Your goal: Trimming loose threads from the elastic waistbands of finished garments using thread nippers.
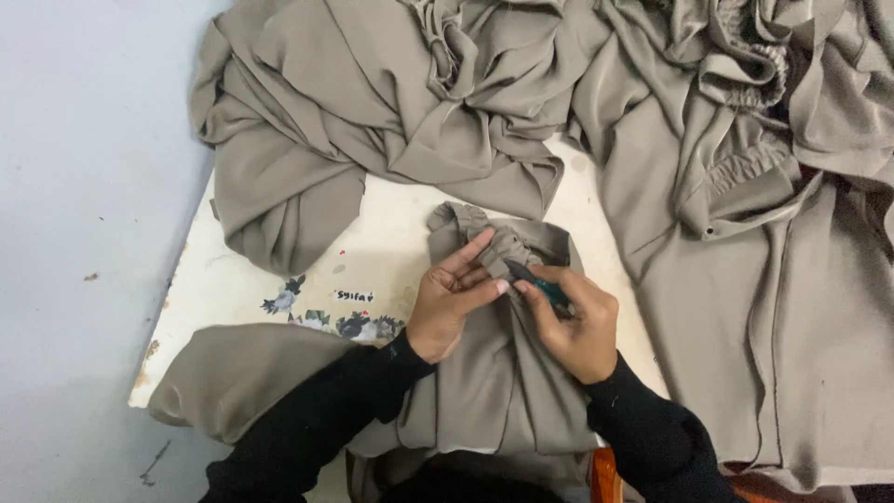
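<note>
Taupe garment's gathered cuff [503, 244] pinched by left hand [447, 303]; right hand [575, 326] holds thread snips [543, 287] (trimming underway, more garments piled beyond the cuff).

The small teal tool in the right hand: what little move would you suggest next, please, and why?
Probably ease the tool's tip into the gathered cuff, since the left hand pinches that cuff taut and the right hand already aims the tip there.

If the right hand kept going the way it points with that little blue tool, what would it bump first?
Probably the left hand's fingertips, right at the tool's tip, on the gathered edge of the grey-beige cloth.
</note>
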